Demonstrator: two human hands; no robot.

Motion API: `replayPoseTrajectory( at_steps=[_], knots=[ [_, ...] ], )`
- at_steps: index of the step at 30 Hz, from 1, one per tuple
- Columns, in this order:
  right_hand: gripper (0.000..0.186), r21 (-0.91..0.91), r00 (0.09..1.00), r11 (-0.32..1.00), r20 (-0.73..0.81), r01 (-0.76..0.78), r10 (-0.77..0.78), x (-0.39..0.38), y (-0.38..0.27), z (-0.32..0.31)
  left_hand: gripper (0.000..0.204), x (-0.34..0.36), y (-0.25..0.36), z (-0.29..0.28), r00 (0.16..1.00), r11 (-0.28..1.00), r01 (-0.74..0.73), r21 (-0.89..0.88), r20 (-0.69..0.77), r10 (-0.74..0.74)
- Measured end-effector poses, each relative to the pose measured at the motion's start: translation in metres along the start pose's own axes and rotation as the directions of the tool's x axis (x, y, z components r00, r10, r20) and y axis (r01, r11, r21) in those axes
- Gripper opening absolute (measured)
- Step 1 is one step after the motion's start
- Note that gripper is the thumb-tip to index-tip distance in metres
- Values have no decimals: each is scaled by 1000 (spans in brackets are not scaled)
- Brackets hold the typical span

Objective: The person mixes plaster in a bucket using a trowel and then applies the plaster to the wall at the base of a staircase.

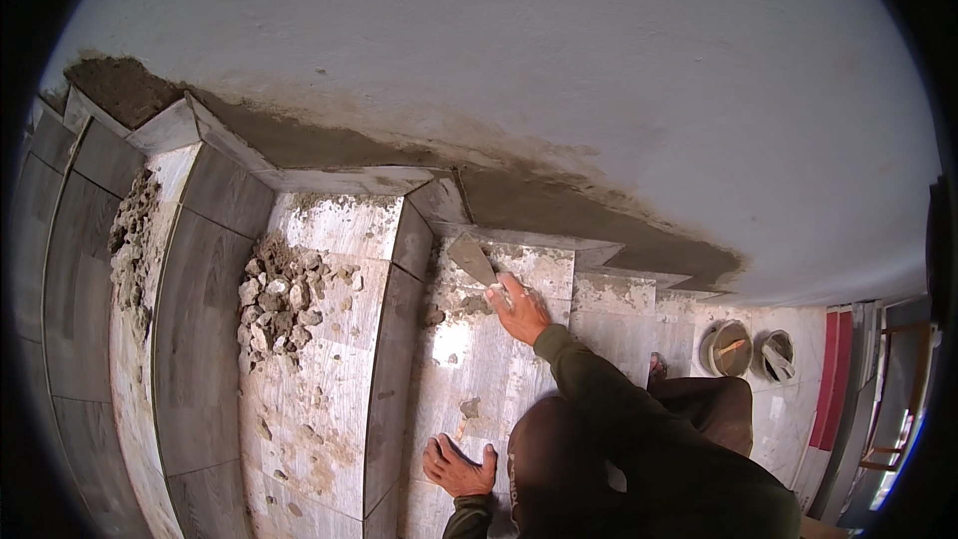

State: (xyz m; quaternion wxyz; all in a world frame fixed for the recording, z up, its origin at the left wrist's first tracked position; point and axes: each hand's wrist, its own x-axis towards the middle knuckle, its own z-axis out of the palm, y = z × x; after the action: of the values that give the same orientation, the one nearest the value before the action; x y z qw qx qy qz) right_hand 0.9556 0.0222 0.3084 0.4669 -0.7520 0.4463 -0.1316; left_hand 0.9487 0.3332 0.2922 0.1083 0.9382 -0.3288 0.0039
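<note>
My right hand [522, 311] is closed around a scraper [471, 260]. Its broad, mortar-smeared blade points up and left, close over the tiled step [499, 359] near the foot of the wall. Lower down, my left hand [461, 467] rests on the same step with thumb and fingers apart. Just beyond its fingertips lies a slim orange-brown strip, like a handle, beside a grey patch [469, 407]; whether the two are one tool I cannot tell. Wet-looking grey mortar [539, 208] runs along the wall above the zigzag tile skirting [349, 180].
Mortar rubble [279, 309] is heaped on the step to the left, with more rubble [135, 240] on the one beyond. At right stand a bucket [725, 349] with an orange-handled tool in it and a second bucket [775, 355]. The painted wall [599, 70] fills the far side.
</note>
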Motion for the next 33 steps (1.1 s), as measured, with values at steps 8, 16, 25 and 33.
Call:
replayPoseTrajectory(
  at_steps=[8, 16, 25, 33],
  knots=[
    [45, -97, 997, 994, -41, 55, -59, 14, 6, -6, 84, 2, 3, -2, 1000, 999, 18, -36, 6, -17],
    [36, -131, 963, 956, -40, 261, -268, 1, -21, -47, 83, 6, 3, -2, 998, 999, -3, -38, -60, 1],
    [26, -347, 908, 839, 148, 418, -392, -32, -145, -151, 82, 1, -17, -11, 996, 991, 86, -106, -25, -89],
    [32, -619, 774, 475, 413, 625, -480, -30, -257, -205, 94, -18, -16, -5, 913, 867, 394, -306, 17, -409]
  ],
)
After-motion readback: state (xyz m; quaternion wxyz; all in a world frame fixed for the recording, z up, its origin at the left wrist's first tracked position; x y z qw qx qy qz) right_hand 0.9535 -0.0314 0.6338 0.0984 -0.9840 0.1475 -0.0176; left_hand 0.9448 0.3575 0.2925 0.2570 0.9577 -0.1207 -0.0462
